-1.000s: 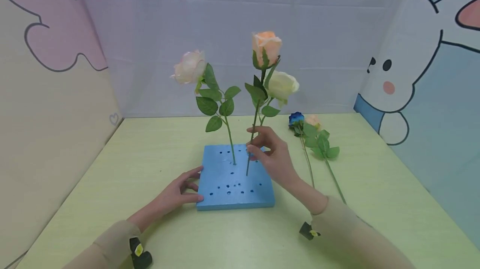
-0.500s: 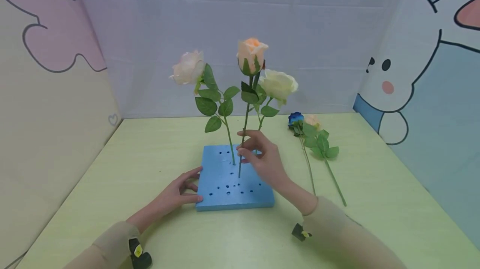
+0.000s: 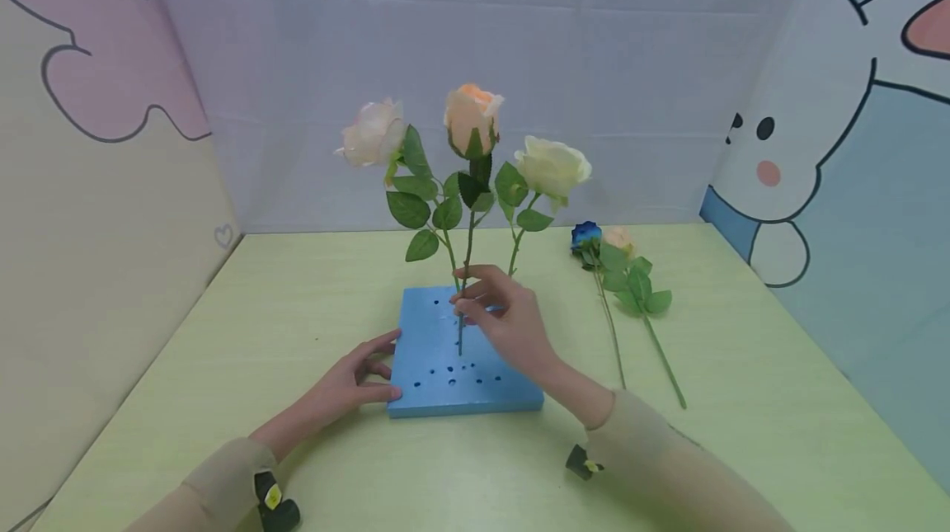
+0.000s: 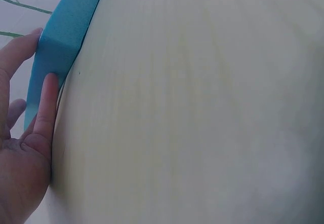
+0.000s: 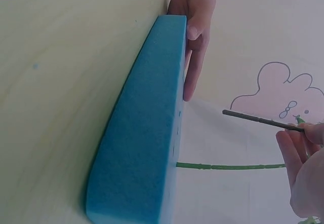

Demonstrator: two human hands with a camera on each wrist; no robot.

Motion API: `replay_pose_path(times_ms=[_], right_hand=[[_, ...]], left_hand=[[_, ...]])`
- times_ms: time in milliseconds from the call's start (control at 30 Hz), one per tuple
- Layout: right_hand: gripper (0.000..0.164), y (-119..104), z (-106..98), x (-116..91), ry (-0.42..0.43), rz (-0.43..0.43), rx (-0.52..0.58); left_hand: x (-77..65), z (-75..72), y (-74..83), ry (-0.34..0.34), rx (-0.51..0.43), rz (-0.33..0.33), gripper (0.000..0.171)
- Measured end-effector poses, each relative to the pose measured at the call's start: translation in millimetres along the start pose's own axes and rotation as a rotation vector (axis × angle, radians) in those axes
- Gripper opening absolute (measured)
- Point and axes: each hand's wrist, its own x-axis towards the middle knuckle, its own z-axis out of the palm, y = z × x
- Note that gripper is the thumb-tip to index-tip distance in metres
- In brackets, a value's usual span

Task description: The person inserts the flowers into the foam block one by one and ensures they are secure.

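Observation:
A blue foam block (image 3: 416, 350) dotted with holes lies on the table. My left hand (image 3: 355, 371) rests against its left side, thumb by the front corner, fingers extended; the left wrist view shows fingertips touching the block's side (image 4: 61, 51). Between thumb and fingers my right hand (image 3: 512, 326) pinches the stem of a peach rose (image 3: 472, 121), held upright over the block. In the right wrist view the lower end of that stem (image 5: 253, 118) stands apart from the block's holed face. A pale pink rose (image 3: 373, 134) and a creamy white rose (image 3: 552, 167) stand behind, left and right.
To the right of the block, a blue rose (image 3: 585, 236) and a peach-coloured rose (image 3: 618, 240) lie on the table (image 3: 742, 367), stems pointing toward the front. A pale cloth wall (image 3: 297, 103) closes off the back, with cartoon-printed panels at both sides.
My right hand has carried the peach rose leftward and slightly down, from in front of the white rose to between the two standing roses. The left hand and block stay put.

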Motion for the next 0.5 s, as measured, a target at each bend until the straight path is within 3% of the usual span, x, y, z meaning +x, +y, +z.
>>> replay_pose_path(times_ms=[500], right_hand=[[0.027,4.3,16.3,-3.4,-0.065,-0.010,-0.019]], left_hand=[[-3.7,-0.6,2.5,-0.012,-0.006,0.015,0.088]])
